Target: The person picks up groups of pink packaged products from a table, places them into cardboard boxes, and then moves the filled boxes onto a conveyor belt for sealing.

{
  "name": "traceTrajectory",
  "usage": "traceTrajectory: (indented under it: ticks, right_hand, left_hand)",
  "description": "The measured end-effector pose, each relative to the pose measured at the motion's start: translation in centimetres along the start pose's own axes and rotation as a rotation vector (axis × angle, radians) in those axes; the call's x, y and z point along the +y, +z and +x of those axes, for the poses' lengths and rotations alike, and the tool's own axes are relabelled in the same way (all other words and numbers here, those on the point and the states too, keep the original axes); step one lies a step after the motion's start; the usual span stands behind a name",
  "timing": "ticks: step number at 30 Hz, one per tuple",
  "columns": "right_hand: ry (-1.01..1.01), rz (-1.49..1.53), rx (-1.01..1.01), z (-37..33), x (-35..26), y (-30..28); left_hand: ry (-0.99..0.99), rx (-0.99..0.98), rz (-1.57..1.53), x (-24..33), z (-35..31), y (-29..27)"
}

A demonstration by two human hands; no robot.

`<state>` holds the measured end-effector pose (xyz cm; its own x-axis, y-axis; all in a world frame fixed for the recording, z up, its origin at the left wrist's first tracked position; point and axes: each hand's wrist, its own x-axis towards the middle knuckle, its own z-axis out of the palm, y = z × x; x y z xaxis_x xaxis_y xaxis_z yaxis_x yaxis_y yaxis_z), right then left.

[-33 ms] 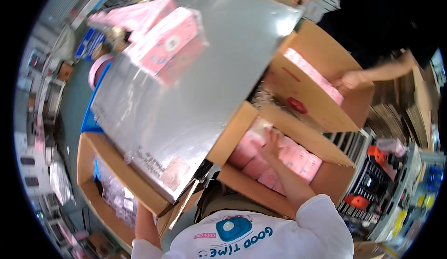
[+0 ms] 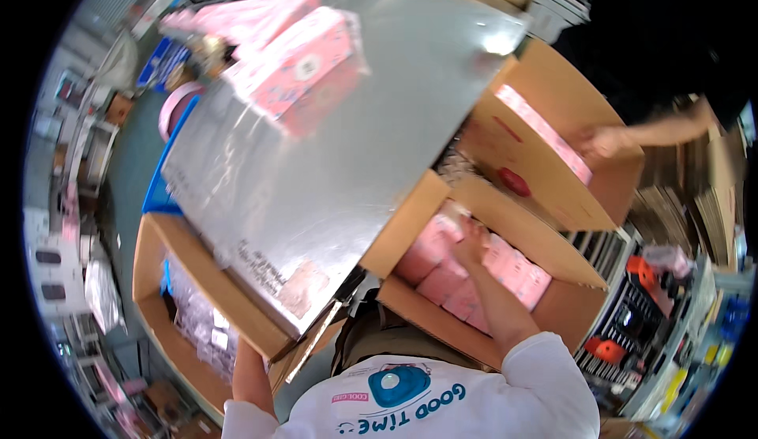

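My right hand (image 2: 472, 242) reaches into an open cardboard box (image 2: 572, 313) just right of my body. Its fingers look extended and rest on the pink packs (image 2: 442, 285) lined up in rows inside; motion blurs them a little. On the left, my left forearm (image 2: 251, 380) goes down beside another open carton (image 2: 209, 293), which holds clear plastic packaging (image 2: 207, 332). The carton's near wall hides my left hand, so its fingers do not show.
A metal table (image 2: 316, 170) fills the middle, with pink wrapped packs (image 2: 296, 64) at its far left. At right, a co-worker's hand (image 2: 606, 140) is inside another carton (image 2: 513, 151). A roller conveyor (image 2: 604, 253) and a tool case (image 2: 632, 313) lie beyond my box.
The view has shifted slightly, so the scene sits a little further right. The co-worker's far hand has moved up toward the picture's top edge. My right hand stays on the pink packs.
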<state>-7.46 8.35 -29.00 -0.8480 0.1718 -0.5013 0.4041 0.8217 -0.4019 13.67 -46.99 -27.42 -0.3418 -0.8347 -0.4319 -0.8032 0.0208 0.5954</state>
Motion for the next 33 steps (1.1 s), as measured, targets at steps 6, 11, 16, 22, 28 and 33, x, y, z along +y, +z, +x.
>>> traceTrajectory:
  ticks: [6, 11, 16, 22, 28, 33]
  right_hand:
    - [0.052, -0.311, -0.079, 6.4, 2.3, 2.1]
    - [-0.323, 0.711, 0.092, -1.6, -8.4, -2.6]
    - [-1.207, 0.286, -0.325, -9.4, -28.5, 0.2]
    - [-1.581, -0.116, 0.010, -10.4, -42.8, 15.1]
    - [-1.050, 0.281, -0.829, -9.6, -34.9, 10.7]
    - [-0.505, 0.812, -0.711, -6.4, -18.9, -1.8]
  left_hand:
    - [-0.058, -0.003, -0.213, -1.8, -1.4, 2.3]
    - [0.044, -0.004, -0.697, -5.3, -0.8, -4.0]
    - [-0.072, -0.120, -1.377, 3.9, -3.6, -10.0]
    - [0.072, -0.363, -1.829, 12.8, -7.6, -12.5]
    - [0.137, -0.643, -1.909, 15.4, -11.0, -10.8]
    - [0.205, -0.980, -1.573, 21.9, -14.1, -1.3]
